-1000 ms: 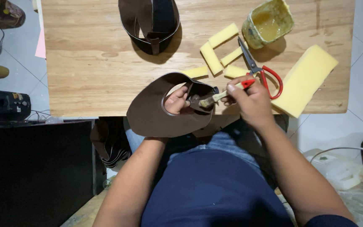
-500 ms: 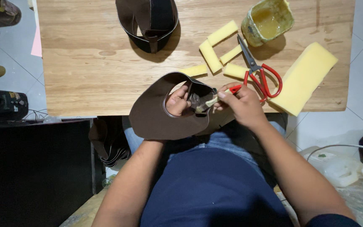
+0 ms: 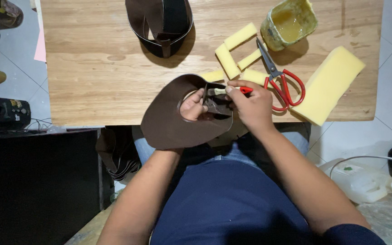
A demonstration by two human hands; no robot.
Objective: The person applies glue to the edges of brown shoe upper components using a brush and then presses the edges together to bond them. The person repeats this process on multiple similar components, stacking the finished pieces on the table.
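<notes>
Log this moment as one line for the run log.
left hand: through hole in brown leather piece | right hand: holds red-handled brush at hole edge | nearby: red scissors, glue pot, foam blocks, table

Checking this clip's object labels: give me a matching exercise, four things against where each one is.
Things:
1. scissors
2. glue pot
3. brush
4. brown leather piece

Places:
A. in the right hand
B. far right part of the table
C. over the left hand, at the near edge
D. flat between the foam pieces

Pairs: 1-D, 2-B, 3-A, 4-C
</notes>
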